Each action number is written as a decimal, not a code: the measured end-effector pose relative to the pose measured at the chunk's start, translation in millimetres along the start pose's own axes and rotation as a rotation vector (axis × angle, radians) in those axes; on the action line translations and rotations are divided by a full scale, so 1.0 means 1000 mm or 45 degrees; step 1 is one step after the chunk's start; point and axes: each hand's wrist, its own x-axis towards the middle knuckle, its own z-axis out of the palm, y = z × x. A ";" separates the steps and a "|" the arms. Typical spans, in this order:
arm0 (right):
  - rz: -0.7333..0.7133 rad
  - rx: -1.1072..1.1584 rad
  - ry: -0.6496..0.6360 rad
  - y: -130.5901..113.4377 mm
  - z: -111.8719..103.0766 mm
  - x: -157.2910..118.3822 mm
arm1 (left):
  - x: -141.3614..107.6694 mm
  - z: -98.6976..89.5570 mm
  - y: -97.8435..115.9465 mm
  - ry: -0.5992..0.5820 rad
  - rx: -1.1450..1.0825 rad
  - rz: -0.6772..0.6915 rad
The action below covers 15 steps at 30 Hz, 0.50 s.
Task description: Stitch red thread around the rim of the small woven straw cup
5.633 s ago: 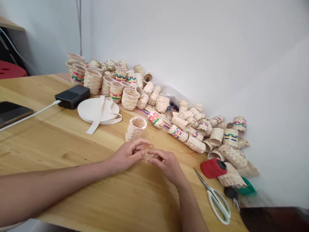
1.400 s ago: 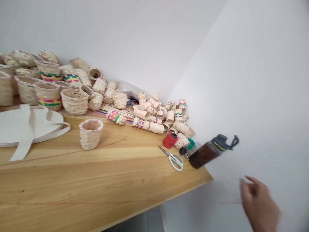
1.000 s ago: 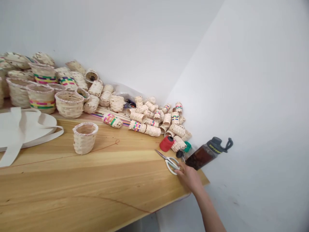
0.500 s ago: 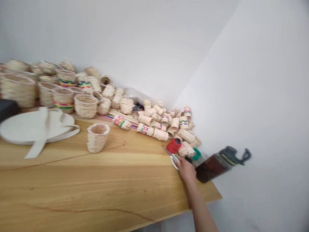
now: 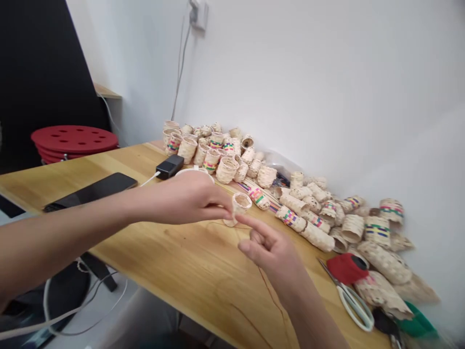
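While the left hand [image 5: 192, 196] hovers over the tabletop [image 5: 174, 261], its grip pinched together, anything between too blurred to make out, here's the right hand [image 5: 272, 247], thumb and forefinger parted, orange thread [image 5: 269, 291] trailing below towards the near edge, a woven basket [image 5: 242, 202] just beyond both.

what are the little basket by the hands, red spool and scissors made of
Little basket: probably bamboo or similar plant strips, judging by its pale straw colour and matt look; its weave is blurred.
Red spool: likely wound thread, with a soft, matt surface, around a dark core that may be plastic.
Scissors: seemingly metal blades, slim and grey; smooth pale handles suggest plastic.
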 end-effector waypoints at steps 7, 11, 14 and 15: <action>0.119 0.302 0.200 0.009 0.006 0.012 | 0.024 0.009 0.000 -0.041 -0.041 0.048; -0.047 0.333 0.500 0.010 -0.026 -0.009 | 0.007 0.012 -0.017 -0.160 -0.318 -0.032; -0.098 0.241 0.778 0.015 -0.064 -0.028 | -0.010 0.017 -0.033 -0.171 -0.466 -0.149; -0.081 0.190 0.871 0.018 -0.077 -0.034 | -0.016 0.020 -0.039 -0.188 -0.495 -0.179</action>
